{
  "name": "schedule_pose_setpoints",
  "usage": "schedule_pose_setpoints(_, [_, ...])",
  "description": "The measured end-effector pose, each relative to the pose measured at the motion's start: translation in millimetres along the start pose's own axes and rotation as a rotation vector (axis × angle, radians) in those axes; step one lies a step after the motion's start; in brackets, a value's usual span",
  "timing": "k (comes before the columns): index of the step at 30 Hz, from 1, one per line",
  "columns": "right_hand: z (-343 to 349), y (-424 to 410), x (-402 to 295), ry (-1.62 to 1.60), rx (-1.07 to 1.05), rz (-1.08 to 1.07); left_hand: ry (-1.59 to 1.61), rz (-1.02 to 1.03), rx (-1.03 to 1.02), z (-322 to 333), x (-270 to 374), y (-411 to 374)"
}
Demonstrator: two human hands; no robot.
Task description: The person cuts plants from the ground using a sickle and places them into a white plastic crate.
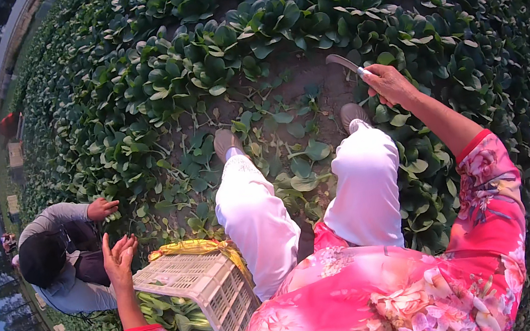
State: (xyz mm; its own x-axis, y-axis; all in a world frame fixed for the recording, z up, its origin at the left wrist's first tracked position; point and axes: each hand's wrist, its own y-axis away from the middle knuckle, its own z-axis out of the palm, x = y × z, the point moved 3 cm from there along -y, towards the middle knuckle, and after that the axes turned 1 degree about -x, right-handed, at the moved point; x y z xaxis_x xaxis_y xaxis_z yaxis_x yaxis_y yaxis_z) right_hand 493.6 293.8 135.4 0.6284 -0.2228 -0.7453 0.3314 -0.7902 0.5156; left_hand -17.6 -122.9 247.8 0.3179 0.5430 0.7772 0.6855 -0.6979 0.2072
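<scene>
My right hand (390, 86) grips the pale handle of a sickle (345, 62), whose curved blade points left over bare soil (317, 71). Close by that blade grow leafy green bok choy plants (273, 21). Out to the left my left hand (120, 256) is raised with fingers apart and nothing in it. Just below and right of that hand stands a plastic crate (229, 301) with slatted sides, holding harvested bok choy (185, 316). A yellow strip of wrapping (200, 247) lies along the crate's far rim.
A co-worker (59, 260) in a dark cap crouches at the left, one hand (103, 208) near the greens. Loose leaves (302, 167) litter the soil between my shoes (227, 143). Dense plants stand ahead and to the right. More crates (15, 154) are far off at the left.
</scene>
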Motion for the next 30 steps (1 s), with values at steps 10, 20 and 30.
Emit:
schedule_pose_setpoints(10, [49,-115,91,-0.098,0.019,0.19,0.067,0.278,-0.527,261,122,-137])
schedule_pose_setpoints(20, [103,-229,158,-0.677,0.412,0.142,-0.859,1.464,-1.075,645,188,-175])
schedule_pose_setpoints(30, [93,-259,132,-0.738,0.242,0.032,-1.249,1.491,-0.279,663,187,-320])
